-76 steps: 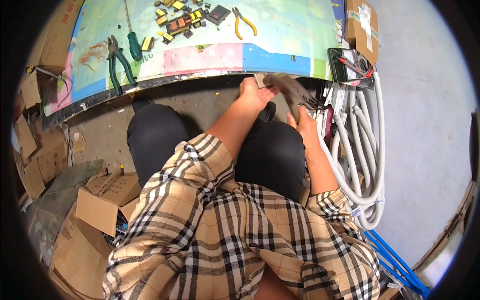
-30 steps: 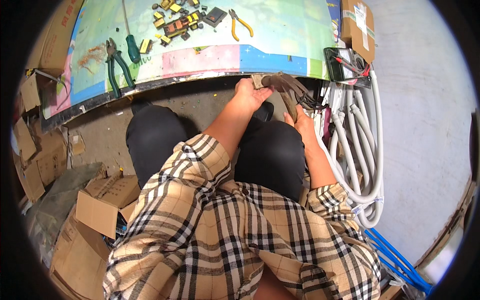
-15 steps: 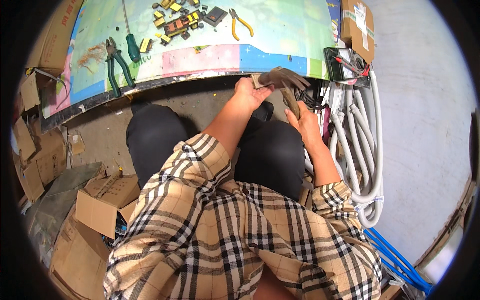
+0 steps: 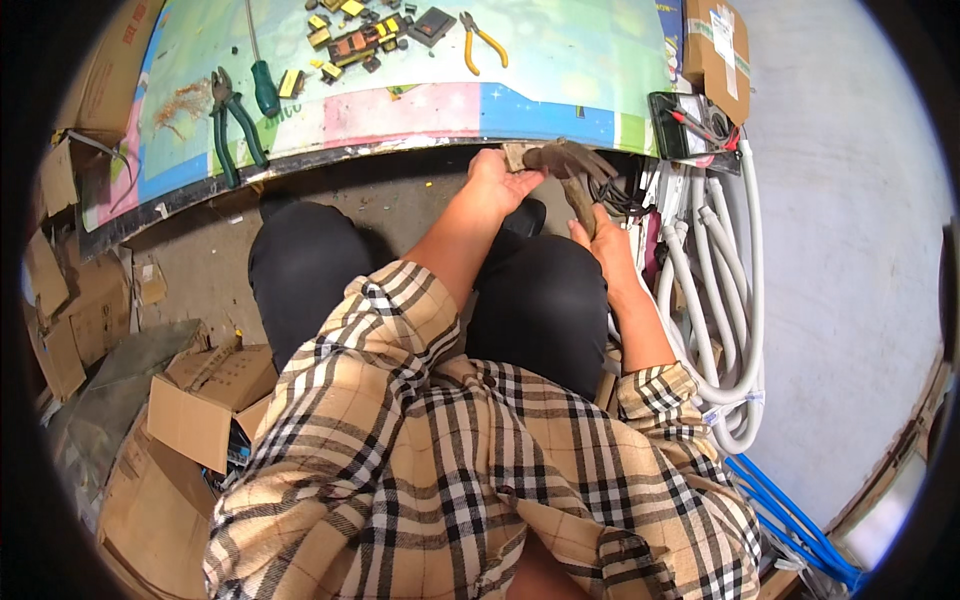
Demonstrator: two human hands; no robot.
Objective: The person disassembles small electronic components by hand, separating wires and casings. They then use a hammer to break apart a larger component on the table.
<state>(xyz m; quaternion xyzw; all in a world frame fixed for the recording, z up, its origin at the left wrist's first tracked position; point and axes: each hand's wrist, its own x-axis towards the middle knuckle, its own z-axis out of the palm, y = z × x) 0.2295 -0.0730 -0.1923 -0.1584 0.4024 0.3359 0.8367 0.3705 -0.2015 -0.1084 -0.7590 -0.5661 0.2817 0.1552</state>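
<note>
Brown and worn, the claw hammer point(image 4: 568, 160) is in front of the person, close to the near edge of the table point(image 4: 430, 108). Its wooden handle is held by the right hand point(image 4: 606, 245), whose fingers are closed around it, with the thumb lying along the wood. The head of the hammer points to the left, and its claw is directed to the right.

The left hand point(image 4: 500, 182) is turned partly palm up, and it holds a small pale block point(image 4: 514, 157) near the thumb. The striking end of the hammer is just beside this block; whether they touch, I cannot tell. The other fingers reach out below the hammer head.

On the table, green-handled pliers point(image 4: 226, 130) lie near the left side, and next to them is a screwdriver point(image 4: 264, 88) with a green handle. Farther back there is a group of small black and yellow parts point(image 4: 365, 42), and to the right of it lie cutters with yellow handles point(image 4: 474, 48). At the right corner, a black tray point(image 4: 665, 128) contains red and dark leads. Below this tray, a grey-white hose point(image 4: 757, 230) hangs in long loops.
</note>
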